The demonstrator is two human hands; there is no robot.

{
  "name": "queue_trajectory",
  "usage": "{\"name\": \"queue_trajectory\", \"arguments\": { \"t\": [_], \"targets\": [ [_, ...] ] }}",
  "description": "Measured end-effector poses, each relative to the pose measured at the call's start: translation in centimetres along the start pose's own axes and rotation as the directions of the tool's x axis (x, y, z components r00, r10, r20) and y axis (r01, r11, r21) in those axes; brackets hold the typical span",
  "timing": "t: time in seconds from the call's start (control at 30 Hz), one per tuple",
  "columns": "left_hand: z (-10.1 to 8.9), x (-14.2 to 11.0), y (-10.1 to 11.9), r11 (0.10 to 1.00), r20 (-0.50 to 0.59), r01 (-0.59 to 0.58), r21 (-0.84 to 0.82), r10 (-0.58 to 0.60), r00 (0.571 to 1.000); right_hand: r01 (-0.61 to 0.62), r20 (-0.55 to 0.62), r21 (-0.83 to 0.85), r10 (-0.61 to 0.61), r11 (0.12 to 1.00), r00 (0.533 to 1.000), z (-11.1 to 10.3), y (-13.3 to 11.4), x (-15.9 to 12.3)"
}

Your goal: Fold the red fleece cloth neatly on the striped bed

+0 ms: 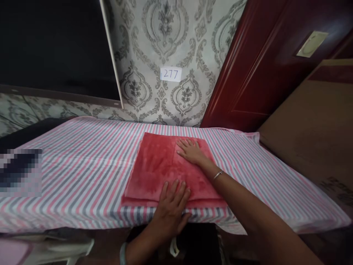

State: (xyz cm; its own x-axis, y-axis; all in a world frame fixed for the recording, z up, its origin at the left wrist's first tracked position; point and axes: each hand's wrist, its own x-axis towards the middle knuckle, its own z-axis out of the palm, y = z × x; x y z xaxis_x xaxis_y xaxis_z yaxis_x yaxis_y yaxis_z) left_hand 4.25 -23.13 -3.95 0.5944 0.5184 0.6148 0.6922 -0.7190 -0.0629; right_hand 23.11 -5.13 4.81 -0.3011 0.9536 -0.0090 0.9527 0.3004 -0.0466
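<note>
A folded red plush cloth lies on the striped tablecloth, its layered edge toward me. My left hand rests on its front edge with the fingers spread and the thumb off to the right. Farther back, my right hand is flat on the upper right part of the cloth, fingers apart. Neither hand grips anything. A bracelet circles my right wrist, and a grey band is on the left one.
A dark screen hangs on the patterned wall at the left. A white label reads 277. At the right are a dark red door and a large cardboard box. Pale chair parts show at lower left.
</note>
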Motion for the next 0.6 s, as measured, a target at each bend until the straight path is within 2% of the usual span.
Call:
{"name": "queue_trajectory", "arguments": {
  "t": [0.1, 0.17, 0.33, 0.6],
  "targets": [
    [-0.4, 0.3, 0.2, 1.0, -0.005, 0.003, 0.008, -0.003, 1.0, -0.078, 0.026, 0.038, 0.077, 0.996, 0.997, 0.1, 0.7, 2.0],
    [-0.3, 0.3, 0.3, 1.0, -0.004, 0.003, 0.007, -0.003, 1.0, -0.075, -0.014, 0.057, 0.076, 0.996, 0.997, 0.7, 1.0, 2.6],
    [-0.2, 0.3, 0.2, 1.0, -0.004, 0.001, 0.009, -0.001, 1.0, -0.055, -0.141, 0.078, 0.066, 0.995, 0.988, 2.4, 1.3, 2.6],
    [0.1, 0.0, 0.3, 1.0, -0.001, 0.008, 0.012, -0.008, 1.0, -0.08, -0.106, 0.074, 0.087, 0.994, 0.991, 1.9, 0.8, 2.3]
  ]
}}
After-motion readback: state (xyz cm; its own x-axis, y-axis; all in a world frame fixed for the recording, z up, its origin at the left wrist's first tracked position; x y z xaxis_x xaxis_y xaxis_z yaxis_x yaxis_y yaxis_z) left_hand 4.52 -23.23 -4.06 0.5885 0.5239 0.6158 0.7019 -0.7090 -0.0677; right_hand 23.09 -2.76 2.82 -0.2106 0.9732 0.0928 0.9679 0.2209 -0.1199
